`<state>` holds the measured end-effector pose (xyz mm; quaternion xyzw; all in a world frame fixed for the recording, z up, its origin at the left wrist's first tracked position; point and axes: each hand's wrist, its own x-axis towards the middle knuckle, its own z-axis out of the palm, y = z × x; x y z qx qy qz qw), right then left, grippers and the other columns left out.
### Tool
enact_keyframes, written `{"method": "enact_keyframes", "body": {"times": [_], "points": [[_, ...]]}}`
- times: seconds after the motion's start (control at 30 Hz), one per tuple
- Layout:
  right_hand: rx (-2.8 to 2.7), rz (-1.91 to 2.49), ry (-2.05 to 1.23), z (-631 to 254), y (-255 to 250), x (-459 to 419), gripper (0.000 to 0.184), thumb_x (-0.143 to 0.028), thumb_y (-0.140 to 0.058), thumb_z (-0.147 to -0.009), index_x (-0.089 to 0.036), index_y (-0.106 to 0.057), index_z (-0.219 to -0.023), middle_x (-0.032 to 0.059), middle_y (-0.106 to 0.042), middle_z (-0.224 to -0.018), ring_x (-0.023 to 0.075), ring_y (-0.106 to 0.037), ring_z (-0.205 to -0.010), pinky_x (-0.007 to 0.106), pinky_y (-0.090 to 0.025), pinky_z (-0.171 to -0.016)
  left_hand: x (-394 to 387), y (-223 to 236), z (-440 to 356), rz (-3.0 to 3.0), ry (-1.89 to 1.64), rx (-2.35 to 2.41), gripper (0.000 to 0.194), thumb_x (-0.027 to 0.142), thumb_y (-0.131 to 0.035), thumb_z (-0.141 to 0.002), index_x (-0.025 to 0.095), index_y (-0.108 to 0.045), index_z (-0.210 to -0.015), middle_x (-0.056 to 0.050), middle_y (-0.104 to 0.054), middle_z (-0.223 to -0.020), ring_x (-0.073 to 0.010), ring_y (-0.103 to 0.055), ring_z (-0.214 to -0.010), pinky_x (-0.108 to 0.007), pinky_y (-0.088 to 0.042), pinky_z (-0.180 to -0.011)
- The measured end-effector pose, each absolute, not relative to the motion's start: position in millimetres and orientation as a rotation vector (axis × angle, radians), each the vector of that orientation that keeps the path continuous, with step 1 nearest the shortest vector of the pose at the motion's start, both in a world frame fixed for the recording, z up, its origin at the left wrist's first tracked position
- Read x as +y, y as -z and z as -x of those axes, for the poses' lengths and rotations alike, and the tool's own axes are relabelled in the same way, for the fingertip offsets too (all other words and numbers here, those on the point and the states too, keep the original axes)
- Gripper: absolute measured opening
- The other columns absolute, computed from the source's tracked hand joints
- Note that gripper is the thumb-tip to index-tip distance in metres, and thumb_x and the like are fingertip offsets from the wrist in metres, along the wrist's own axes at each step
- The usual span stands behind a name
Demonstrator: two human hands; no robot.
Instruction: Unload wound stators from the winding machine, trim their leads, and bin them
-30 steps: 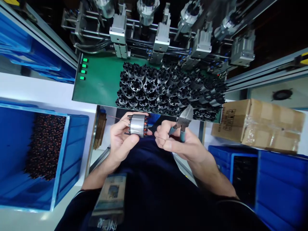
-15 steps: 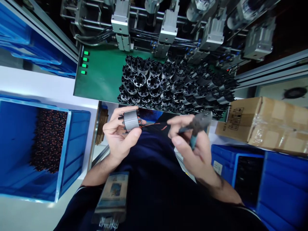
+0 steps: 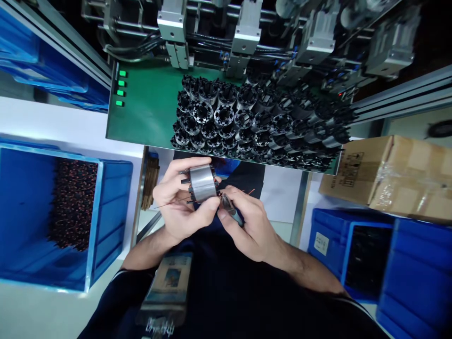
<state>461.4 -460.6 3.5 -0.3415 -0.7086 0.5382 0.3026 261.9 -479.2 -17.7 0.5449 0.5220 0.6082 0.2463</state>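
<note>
My left hand is wrapped around a grey metal stator core with black end caps and thin copper wire ends sticking out. My right hand is closed on a pair of blue-handled cutting pliers, whose jaws sit right against the lower right end of the core. Both hands meet in front of my dark-clothed body, just below the green table's front edge.
A green table carries several black stator parts under a machine with grey actuators. A blue bin with wound parts stands left. A cardboard box and blue crates are on the right.
My right hand has swung the pliers from out at the right back in to the core's end. My left hand has turned the core slightly.
</note>
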Motion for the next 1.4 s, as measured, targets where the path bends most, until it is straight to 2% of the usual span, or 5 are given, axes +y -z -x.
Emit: {"method": "enact_keyframes", "body": {"times": [0.13,0.47,0.93,1.1,1.4], "points": [[-1.860,0.905,-1.443,-461,-1,-464,0.019,-0.014,-0.066,-0.113,-0.029,-0.059,-0.103,-0.0053,-0.056,-0.086,0.0141,-0.052,-0.071,0.029,-0.059,-0.076,-480,17,-263,-1.492,-1.638,1.424,0.033,0.058,-0.090,-0.110,0.026,-0.091,-0.105,-0.008,-0.090,-0.134,-0.0221,-0.087,-0.104,-0.038,-0.075,-0.085],[-1.815,0.982,-1.570,-459,13,-466,0.013,-0.023,-0.060,-0.116,-0.027,-0.065,-0.105,-0.0032,-0.071,-0.091,0.0120,-0.051,-0.067,0.030,-0.057,-0.076,-486,33,-265,-1.344,-1.623,1.442,0.029,0.054,-0.091,-0.110,0.026,-0.093,-0.106,-0.011,-0.089,-0.139,-0.0246,-0.088,-0.108,-0.040,-0.075,-0.088],[-1.892,1.441,-1.896,-438,112,-467,0.036,-0.025,-0.060,-0.103,-0.021,-0.087,-0.127,0.0012,-0.082,-0.094,0.0165,-0.064,-0.076,0.032,-0.052,-0.094,-539,165,-240,-0.828,-1.448,1.821,0.048,0.062,-0.100,-0.097,0.020,-0.080,-0.085,-0.017,-0.090,-0.129,-0.0278,-0.090,-0.115,-0.043,-0.078,-0.098],[-2.008,1.561,-1.877,-442,121,-458,0.045,-0.029,-0.059,-0.104,-0.021,-0.085,-0.139,-0.0004,-0.080,-0.093,0.0176,-0.064,-0.077,0.034,-0.051,-0.094,-576,149,-197,-0.573,-1.503,1.784,0.049,0.059,-0.106,-0.089,0.020,-0.078,-0.081,-0.013,-0.090,-0.131,-0.0227,-0.088,-0.092,-0.043,-0.082,-0.090],[-2.233,1.576,-1.684,-478,150,-458,0.046,-0.055,-0.061,-0.104,-0.023,-0.086,-0.127,0.0079,-0.090,-0.116,0.0245,-0.079,-0.100,0.038,-0.064,-0.097,-683,89,22,-1.240,-1.550,2.434,0.045,0.066,-0.113,-0.074,0.034,-0.093,-0.098,0.002,-0.092,-0.126,-0.0280,-0.084,-0.105,-0.049,-0.078,-0.095]]}}
